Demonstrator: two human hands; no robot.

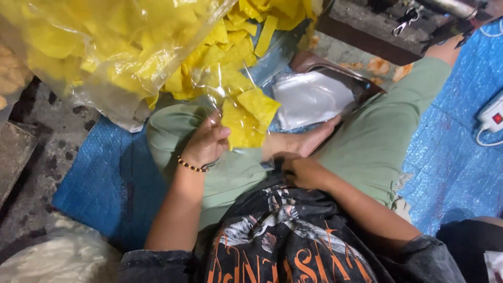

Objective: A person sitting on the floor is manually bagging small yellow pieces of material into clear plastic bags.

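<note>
Two hands in view, both the person's own. Left hand (205, 144), w/ one beaded bracelet (191, 167) at the wrist, is closed on a small clear bag (242, 112) held just above the lap; fingers pinch its plastic. Inside: a few yellow chips (250, 116), square-ish, approx. 3–4, exact count can't tell. Right hand (303, 172) sits low at the lap, fingers curled; what it grips, if anything, can't tell.

One big clear sack (94, 52) of the same yellow chips fills the top left, more chips spilling beside it. One stack of empty clear bags (310, 97) lies in a dark tray (367, 86) just beyond the knees.

Person sits cross-legged in green shorts (367, 141) on a blue woven mat (105, 183) over stained concrete floor (47, 136). One white power strip (492, 118) at the right edge.
</note>
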